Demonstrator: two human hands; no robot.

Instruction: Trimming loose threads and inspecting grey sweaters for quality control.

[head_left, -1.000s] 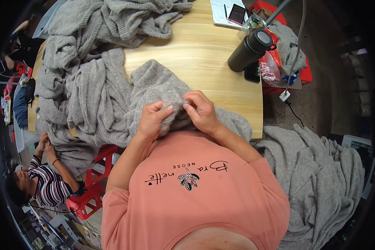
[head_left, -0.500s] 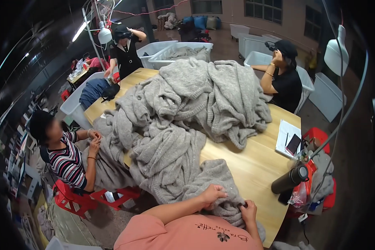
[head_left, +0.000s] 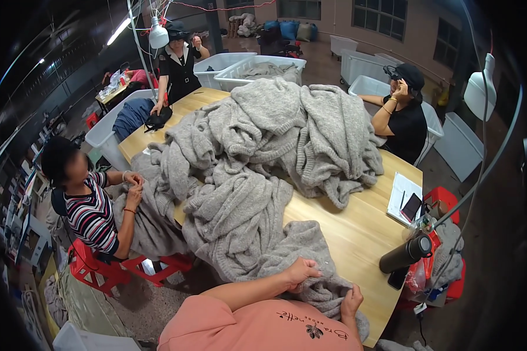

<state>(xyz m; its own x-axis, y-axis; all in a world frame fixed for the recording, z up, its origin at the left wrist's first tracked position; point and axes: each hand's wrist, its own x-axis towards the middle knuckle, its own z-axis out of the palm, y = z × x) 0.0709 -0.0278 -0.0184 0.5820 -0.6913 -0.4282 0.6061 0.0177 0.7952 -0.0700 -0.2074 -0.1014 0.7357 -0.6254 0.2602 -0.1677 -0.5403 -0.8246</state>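
A grey knit sweater (head_left: pixel 301 245) lies over the near edge of the table, part of it bunched in front of my body. My left hand (head_left: pixel 302 274) is closed on a fold of it, thumb and fingers pressed together; whether anything small is also in that pinch cannot be made out. To its right, my right hand (head_left: pixel 351 302) grips the sweater's bunched edge, fingers curled behind the cloth. Between the hands the knit is gathered in loose folds. Beyond it, a large heap of similar grey knitwear (head_left: pixel 263 117) covers the middle of the table.
The wooden table (head_left: pixel 363 245) carries a dark flask (head_left: pixel 405 253), a phone (head_left: pixel 411 206) and a notebook (head_left: pixel 397 196) on the right. A seated person (head_left: pixel 93 205) handles grey knit at left; two others are at the far side. White bins (head_left: pixel 263 69) stand behind. A lamp (head_left: pixel 480 90) hangs at right.
My right hand has shifted its grip slightly on the sweater's edge; my left hand stays nearly in place. The far-left person's raised hand has come away from the head. The view has tilted a little.
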